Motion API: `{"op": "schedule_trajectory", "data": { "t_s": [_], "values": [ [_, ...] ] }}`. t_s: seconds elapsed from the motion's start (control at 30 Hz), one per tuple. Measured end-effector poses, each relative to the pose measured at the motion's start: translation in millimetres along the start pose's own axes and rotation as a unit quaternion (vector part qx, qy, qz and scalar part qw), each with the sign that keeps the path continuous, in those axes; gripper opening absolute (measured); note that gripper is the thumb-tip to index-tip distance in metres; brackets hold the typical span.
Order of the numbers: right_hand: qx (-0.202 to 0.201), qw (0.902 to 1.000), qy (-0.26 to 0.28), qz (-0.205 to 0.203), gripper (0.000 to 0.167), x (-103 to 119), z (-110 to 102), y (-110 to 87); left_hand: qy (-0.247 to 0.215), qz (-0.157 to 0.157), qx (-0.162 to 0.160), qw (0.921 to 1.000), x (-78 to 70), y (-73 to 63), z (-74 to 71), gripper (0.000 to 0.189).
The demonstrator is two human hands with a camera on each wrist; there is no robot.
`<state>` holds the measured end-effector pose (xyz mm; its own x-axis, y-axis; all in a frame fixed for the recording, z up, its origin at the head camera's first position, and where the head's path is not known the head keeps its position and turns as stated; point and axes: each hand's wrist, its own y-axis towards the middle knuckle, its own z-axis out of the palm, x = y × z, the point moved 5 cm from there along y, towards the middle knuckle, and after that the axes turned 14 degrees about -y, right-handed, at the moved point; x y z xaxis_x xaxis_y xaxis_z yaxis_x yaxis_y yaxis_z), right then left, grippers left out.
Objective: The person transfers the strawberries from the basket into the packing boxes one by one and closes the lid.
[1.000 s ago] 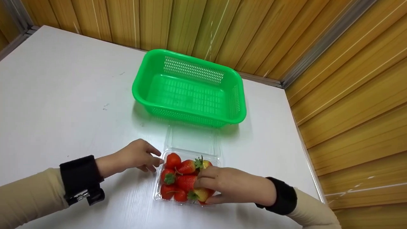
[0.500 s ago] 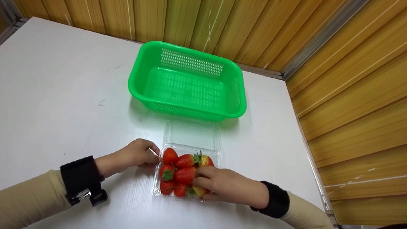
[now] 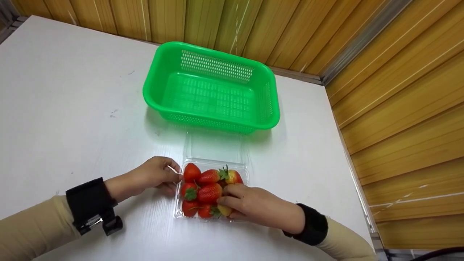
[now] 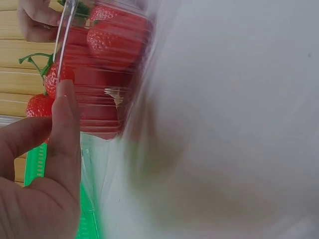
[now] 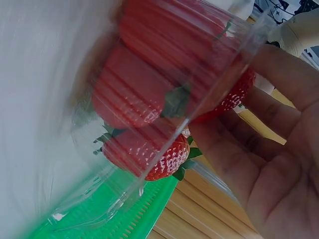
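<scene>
A clear plastic clamshell box packed with several strawberries lies on the white table, its lid folded back toward the basket. At the box's left side, my left hand pinches the rim between thumb and finger; the left wrist view shows the fingertips at that edge. Over the front right of the box, my right hand grips a strawberry that is partly hidden by the fingers. Its yellowish end shows in the head view. Green leaves top some berries.
A green perforated basket stands behind the box, with no fruit visible inside. Yellow wood-look panels wall the table at the back and right. A black cable shows at the lower right.
My left hand has come up to the box and now pinches its rim. The right hand stays on the strawberry at the front right. The head view has shifted slightly.
</scene>
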<state>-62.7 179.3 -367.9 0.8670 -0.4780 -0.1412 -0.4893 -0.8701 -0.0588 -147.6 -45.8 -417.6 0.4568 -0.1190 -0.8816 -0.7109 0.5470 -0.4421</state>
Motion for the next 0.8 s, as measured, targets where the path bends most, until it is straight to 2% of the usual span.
{"op": "schedule_trajectory", "data": {
  "t_s": [0.2,0.33,0.43,0.53,0.6,0.63,0.73,0.8],
  "values": [
    [-0.010,0.9999,-0.013,-0.003,0.038,2.9,2.3,0.3,-0.003,-0.005,0.005,1.0000,2.1,-0.5,-0.4,0.016],
    [-0.031,0.9995,-0.011,-0.002,0.040,2.7,-1.2,-4.0,0.015,-0.010,-0.003,0.9998,1.0,1.4,-5.0,0.023],
    [-0.053,0.9982,0.027,-0.002,0.041,-2.9,-8.1,-10.7,0.025,-0.003,-0.007,0.9997,-2.8,4.3,-12.0,0.041],
    [-0.071,0.9918,0.103,0.029,0.039,-21.5,-13.7,-16.6,0.014,0.025,0.015,0.9995,-9.7,10.5,-17.7,0.057],
    [-0.070,0.9790,0.169,0.089,0.039,-43.1,-12.2,-19.5,-0.012,0.034,0.032,0.9988,-14.4,17.1,-19.8,0.062],
    [-0.065,0.9677,0.204,0.133,0.040,-55.9,-9.0,-20.6,-0.028,0.036,0.039,0.9982,-16.3,21.1,-20.5,0.064],
    [-0.034,0.9243,0.268,0.270,0.045,-92.3,9.2,-25.0,-0.074,0.018,0.036,0.9964,-19.5,33.0,-21.3,0.066],
    [0.001,0.8995,0.281,0.334,0.051,-108.8,23.8,-28.2,-0.087,0.000,0.031,0.9957,-18.8,38.7,-20.3,0.066]
  ]
}}
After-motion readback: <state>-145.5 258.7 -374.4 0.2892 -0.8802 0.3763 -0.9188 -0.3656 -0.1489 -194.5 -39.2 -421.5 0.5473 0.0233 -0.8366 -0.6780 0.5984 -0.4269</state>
